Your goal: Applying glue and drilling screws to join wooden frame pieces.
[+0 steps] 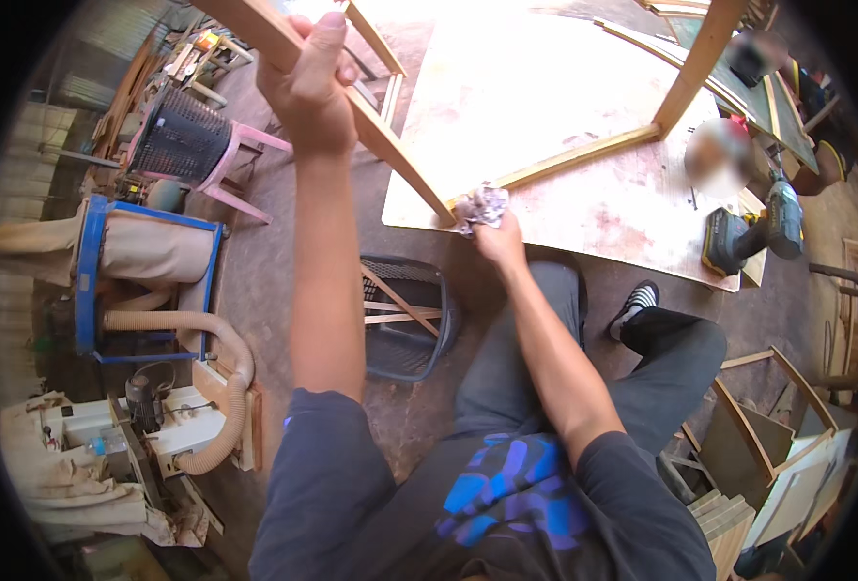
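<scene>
A light wooden frame [584, 163] with several bars rests tilted on the worktable [594, 218]. My left hand [313, 92] is raised at the upper left, its fingers wrapped round one long bar of the frame. Near the table's front left corner, my right hand [502, 240] grips a crumpled, stained rag [485, 205]. That rag presses against the corner where two bars meet. Part of the right fingers is hidden behind the cloth.
Two cordless drills [724, 242] stand at the table's right edge. Below its front edge sits a dark plastic basket [405, 363] holding wood strips. At left are a pink stool [238, 160], a blue-framed dust collector [85, 281] and its hose [240, 363]. Wooden frames [747, 426] lean lower right.
</scene>
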The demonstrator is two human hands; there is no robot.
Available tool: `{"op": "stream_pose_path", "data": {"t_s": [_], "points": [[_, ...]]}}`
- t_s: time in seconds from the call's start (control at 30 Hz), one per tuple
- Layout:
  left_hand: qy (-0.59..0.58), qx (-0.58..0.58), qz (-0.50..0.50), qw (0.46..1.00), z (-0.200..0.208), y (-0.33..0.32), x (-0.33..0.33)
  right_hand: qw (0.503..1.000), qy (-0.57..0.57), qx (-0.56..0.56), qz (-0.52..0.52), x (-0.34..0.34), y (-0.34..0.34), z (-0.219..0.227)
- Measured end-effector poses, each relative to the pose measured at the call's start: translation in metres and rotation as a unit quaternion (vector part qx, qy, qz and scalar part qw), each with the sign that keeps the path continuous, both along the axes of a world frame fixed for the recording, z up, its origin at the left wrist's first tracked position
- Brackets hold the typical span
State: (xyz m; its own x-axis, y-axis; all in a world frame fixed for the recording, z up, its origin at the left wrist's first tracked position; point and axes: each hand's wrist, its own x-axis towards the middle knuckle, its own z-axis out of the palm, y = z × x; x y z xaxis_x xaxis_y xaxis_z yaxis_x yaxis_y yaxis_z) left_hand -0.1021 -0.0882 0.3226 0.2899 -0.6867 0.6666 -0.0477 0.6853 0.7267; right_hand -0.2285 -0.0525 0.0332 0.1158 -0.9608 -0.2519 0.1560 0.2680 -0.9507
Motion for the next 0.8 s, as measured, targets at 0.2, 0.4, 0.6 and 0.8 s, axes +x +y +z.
{"op": "stream_pose_path", "data": {"t_s": [0.2, 0.4, 0.6, 0.8], "points": [[0.042, -0.008, -0.016, 0.999, 0.000, -0.003, -0.001, 0.974, 0.225, -0.039, 0.004, 0.023, -0.001, 0.003], [0.022, -0.003, 0.035, 0.999, 0.000, 0.004, -0.008, 0.999, -0.039, 0.013, -0.006, 0.017, -0.010, 0.003], [-0.010, -0.005, 0.034, 0.999, -0.003, 0.007, -0.004, 0.965, -0.242, -0.031, 0.098, 0.009, -0.037, 0.088], [0.010, 0.017, -0.010, 1.000, -0.021, 0.032, -0.012, 0.981, -0.178, -0.059, 0.046, -0.088, -0.012, 0.109]]}}
